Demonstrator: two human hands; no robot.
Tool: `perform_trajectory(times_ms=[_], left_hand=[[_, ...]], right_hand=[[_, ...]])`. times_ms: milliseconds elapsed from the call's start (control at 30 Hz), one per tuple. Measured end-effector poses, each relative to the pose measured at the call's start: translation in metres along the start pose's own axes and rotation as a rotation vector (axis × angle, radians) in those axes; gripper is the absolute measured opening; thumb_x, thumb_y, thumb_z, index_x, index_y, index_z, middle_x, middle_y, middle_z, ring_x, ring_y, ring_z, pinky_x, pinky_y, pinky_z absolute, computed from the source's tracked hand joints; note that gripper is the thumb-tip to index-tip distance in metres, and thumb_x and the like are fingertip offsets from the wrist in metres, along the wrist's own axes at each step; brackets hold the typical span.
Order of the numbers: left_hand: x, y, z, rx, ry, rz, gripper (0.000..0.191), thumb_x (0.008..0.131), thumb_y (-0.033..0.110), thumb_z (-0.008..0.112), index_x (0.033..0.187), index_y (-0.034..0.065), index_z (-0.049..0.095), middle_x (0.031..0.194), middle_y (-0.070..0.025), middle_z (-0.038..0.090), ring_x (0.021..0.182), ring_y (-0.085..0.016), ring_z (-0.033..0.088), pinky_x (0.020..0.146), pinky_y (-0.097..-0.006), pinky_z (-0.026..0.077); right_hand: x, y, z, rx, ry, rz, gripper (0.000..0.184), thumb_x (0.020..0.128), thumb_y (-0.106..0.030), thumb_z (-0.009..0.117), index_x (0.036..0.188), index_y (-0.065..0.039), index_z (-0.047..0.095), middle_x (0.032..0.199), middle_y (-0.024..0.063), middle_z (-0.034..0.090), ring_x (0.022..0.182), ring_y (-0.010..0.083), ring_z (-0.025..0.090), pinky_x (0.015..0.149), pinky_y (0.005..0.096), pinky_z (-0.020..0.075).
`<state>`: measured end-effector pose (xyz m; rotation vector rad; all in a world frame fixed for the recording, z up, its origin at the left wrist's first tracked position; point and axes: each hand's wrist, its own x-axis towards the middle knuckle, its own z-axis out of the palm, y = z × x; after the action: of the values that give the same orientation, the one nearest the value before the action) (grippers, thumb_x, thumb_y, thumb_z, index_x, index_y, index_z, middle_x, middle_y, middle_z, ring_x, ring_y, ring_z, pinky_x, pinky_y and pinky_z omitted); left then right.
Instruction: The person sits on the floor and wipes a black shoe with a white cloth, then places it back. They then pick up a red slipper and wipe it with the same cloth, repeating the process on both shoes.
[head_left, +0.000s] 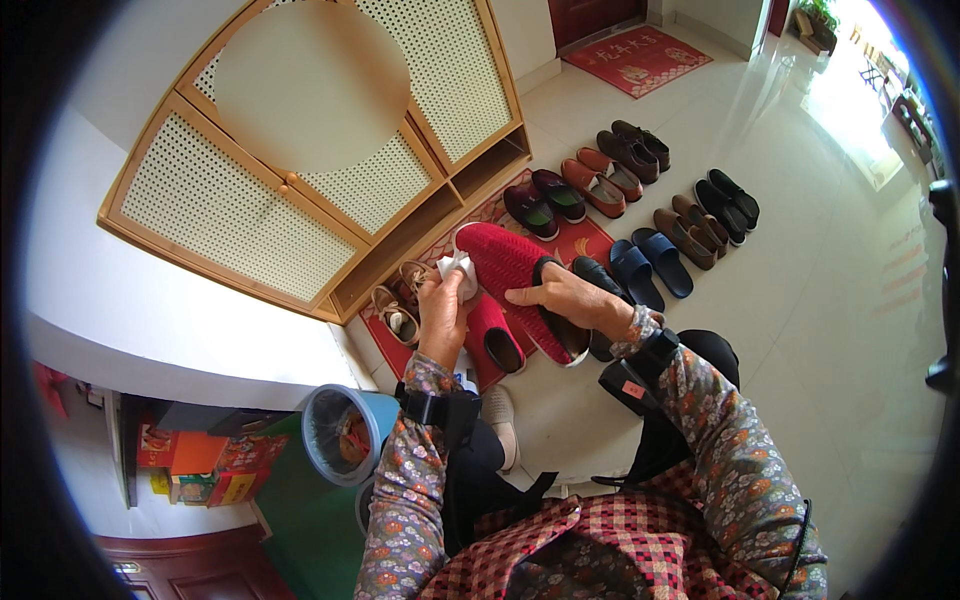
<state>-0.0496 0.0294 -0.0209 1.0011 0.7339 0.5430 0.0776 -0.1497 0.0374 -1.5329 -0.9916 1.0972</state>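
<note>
My right hand (566, 296) grips a red knitted slip-on shoe (501, 259) at its dark-lined opening, with the thumb on the upper. A crumpled white tissue or cloth (459, 276) is pinched in my left hand (442, 311), against or close by the toe end of that shoe. Below it, a second red slip-on shoe (493, 337) rests on the red mat (600, 234). Beige lace-up shoes (395, 315) lie to the left of my left hand. Just beyond my right wrist are black shoes (596, 277), partly hidden by my arm.
A wooden shoe cabinet (457, 196) with woven doors stands ahead. Rows of shoes, including blue slides (664, 259) and orange-brown loafers (596, 187), stand to the right. A lined blue bin (311, 442) is at lower left, near several boxes (240, 457). Another red mat (637, 60) lies by a door.
</note>
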Motion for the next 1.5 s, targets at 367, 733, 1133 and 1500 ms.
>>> perform_trajectory(times_ms=[367, 733, 1133, 1500], left_hand=[[-0.007, 0.013, 0.005, 0.209, -0.038, 0.263, 0.024, 0.094, 0.01, 0.058, 0.115, -0.0019, 0.061, 0.108, -0.0087, 0.067, 0.091, -0.016, 0.065, 0.077, -0.0294, 0.054], [-0.049, 0.0, 0.039, 0.774, -0.284, 0.742, 0.022, 0.085, 0.005, 0.07, 0.105, 0.0013, 0.061, 0.095, -0.0113, 0.059, 0.087, -0.025, 0.06, 0.076, -0.0349, 0.049], [-0.069, 0.006, 0.045, 0.895, -0.64, 0.873, 0.023, 0.085, 0.005, 0.072, 0.104, 0.0026, 0.06, 0.097, -0.0135, 0.061, 0.092, -0.029, 0.063, 0.083, -0.036, 0.05], [-0.061, 0.014, 0.043, 0.912, -0.589, 0.882, 0.024, 0.083, 0.003, 0.07, 0.105, 0.0034, 0.06, 0.098, -0.0117, 0.061, 0.09, -0.029, 0.062, 0.08, -0.0361, 0.05]], right_hand=[[0.015, 0.019, -0.001, -0.223, 0.35, -0.023, 0.065, 0.099, -0.052, 0.056, 0.078, 0.01, 0.06, 0.058, 0.0095, 0.044, 0.054, 0.0159, 0.044, 0.048, 0.0392, 0.0379], [0.031, 0.052, -0.006, 0.178, 0.389, -0.042, 0.062, 0.102, -0.058, 0.043, 0.088, -0.002, 0.064, 0.076, -0.0022, 0.057, 0.068, 0.0073, 0.048, 0.06, 0.0279, 0.0422], [0.009, 0.018, 0.002, 0.786, 0.312, -0.03, 0.06, 0.103, -0.055, 0.041, 0.121, -0.003, 0.065, 0.107, 0.0072, 0.071, 0.089, 0.0165, 0.066, 0.082, 0.0319, 0.0524], [0.024, 0.04, 0.003, 0.921, 0.302, 0.035, 0.059, 0.103, -0.055, 0.041, 0.119, -0.003, 0.064, 0.107, 0.008, 0.071, 0.087, 0.0163, 0.066, 0.081, 0.0324, 0.052]])
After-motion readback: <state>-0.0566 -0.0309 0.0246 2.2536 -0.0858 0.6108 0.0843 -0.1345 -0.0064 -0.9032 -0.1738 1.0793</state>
